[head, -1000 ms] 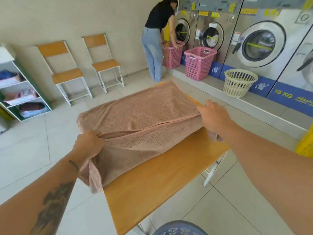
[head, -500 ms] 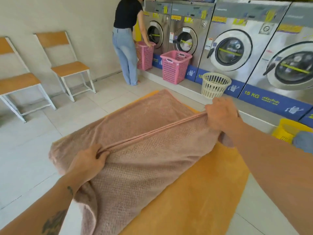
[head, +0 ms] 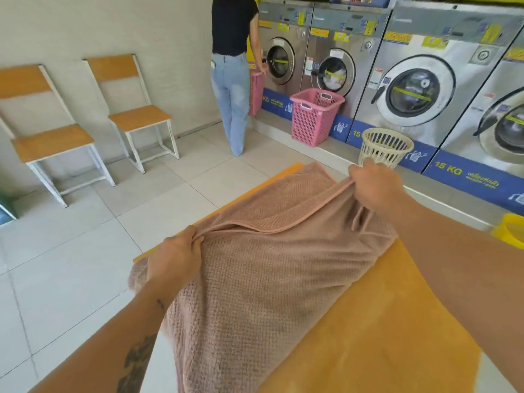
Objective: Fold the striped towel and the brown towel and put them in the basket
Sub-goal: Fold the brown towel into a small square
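Spanning left hand [head: 175, 258] to right hand [head: 374, 185], brown towel [head: 272, 279] pinched.

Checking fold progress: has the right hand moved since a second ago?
Yes: the right hand, gripping the brown towel, has shifted toward the far end of the table, nearer the cream basket.

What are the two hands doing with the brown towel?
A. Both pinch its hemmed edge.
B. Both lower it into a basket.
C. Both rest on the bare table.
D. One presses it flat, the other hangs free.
A: the left hand and the right hand each pinch the hemmed edge of the brown towel, which lies on the table.
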{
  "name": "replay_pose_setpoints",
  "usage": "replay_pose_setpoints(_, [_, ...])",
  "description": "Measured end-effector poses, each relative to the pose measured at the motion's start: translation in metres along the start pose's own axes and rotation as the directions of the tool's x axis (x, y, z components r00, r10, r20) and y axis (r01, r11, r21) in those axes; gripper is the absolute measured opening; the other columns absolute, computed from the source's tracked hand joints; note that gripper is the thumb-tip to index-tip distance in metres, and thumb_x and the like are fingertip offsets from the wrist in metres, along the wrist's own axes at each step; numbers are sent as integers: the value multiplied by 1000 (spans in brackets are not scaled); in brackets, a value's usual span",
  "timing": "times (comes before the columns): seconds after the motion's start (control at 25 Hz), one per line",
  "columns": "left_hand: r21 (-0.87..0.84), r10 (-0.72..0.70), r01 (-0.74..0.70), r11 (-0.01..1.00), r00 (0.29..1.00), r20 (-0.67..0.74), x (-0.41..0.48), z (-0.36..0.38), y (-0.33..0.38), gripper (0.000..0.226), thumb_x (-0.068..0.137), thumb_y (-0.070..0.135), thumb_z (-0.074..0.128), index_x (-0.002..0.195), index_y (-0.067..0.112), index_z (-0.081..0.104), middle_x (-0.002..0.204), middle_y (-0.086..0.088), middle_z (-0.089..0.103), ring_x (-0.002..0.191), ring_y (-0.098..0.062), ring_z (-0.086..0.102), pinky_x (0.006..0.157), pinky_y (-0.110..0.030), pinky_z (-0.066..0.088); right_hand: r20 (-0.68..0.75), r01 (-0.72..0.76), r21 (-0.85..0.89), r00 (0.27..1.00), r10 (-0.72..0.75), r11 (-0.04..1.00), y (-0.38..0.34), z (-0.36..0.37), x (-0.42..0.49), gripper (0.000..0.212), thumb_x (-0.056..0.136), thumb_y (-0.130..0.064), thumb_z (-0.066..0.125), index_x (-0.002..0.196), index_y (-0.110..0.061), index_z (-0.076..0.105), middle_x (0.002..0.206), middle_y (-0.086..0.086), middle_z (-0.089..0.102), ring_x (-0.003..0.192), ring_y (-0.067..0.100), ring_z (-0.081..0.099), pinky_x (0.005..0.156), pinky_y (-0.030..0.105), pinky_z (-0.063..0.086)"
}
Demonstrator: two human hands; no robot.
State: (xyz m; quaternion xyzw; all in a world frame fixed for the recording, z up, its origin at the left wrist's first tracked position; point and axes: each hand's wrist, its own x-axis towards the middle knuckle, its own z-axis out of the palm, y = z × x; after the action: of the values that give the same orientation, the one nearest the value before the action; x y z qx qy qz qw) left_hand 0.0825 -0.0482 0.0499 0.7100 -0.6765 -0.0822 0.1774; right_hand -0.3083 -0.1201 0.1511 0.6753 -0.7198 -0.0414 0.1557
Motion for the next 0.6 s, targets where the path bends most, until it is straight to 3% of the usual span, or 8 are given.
replay_pose_setpoints(0.12, [-9,-92,92,996,994,-62,26,-12,-2,25,100,36,37,86,23,53,74,0,57,67,-26,55,59,-33,42,-59,58,-29,996,-60,998,-26,-5,29,29,93,-10,48,122,-9,55,111,19,51,104,40,55,72,45,46])
replay_pose_setpoints(0.32, [-24,-155,156,988,988,15,83,8,-30,18,95,25,38,88,24,55,77,-1,58,69,-24,55,65,-36,49,14,44,-52,999,-43,998,-74,7,94,31,91,-12,52,121,-11,58,117,17,53,111,39,53,82,47,47])
replay_pose_setpoints(0.44, [6,-205,207,978,963,173,124,37,-47,15,87,17,41,88,22,56,80,-1,56,73,-25,56,65,-34,48,83,-71,133,995,61,989,-115,48,134,30,88,-13,53,116,-11,62,115,17,57,110,40,56,86,49,48])
replay_pose_setpoints(0.6, [48,-317,322,946,880,354,154,61,-65,17,76,16,47,87,23,58,83,1,58,77,-23,56,65,-31,45,174,-165,100,974,146,981,-142,79,166,34,88,-15,51,120,-13,62,118,15,56,113,38,53,90,49,45])
